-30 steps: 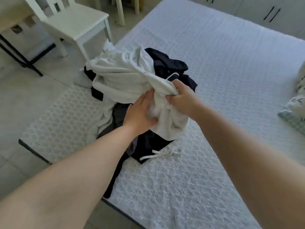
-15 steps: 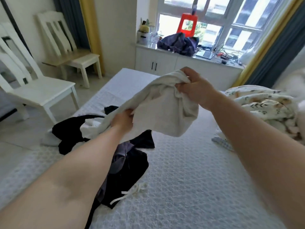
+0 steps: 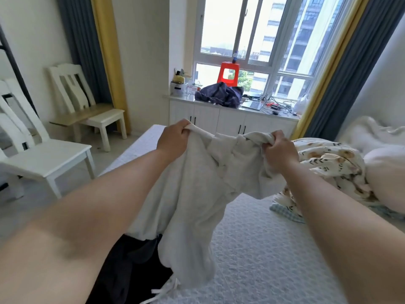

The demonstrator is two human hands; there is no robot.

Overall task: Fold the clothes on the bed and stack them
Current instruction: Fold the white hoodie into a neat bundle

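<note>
A white garment (image 3: 197, 189) hangs in the air above the bed (image 3: 263, 249), held up by both hands. My left hand (image 3: 173, 139) grips its upper left edge. My right hand (image 3: 279, 151) grips a bunched part of its upper right edge. The cloth droops between them and trails down toward a dark pile of clothes (image 3: 131, 266) lying on the bed's near left side, partly hidden behind my left arm. A white drawstring (image 3: 163, 292) lies at the pile's edge.
A patterned quilt (image 3: 333, 170) and white bedding (image 3: 383, 154) lie at the bed's right. White chairs (image 3: 43, 154) stand on the floor to the left. A white cabinet (image 3: 230, 119) under the window carries dark cloth, a laptop and a red stool.
Both hands lifted the white garment off the pile and moved apart, spreading it at chest height. My view rose from the bed to the window.
</note>
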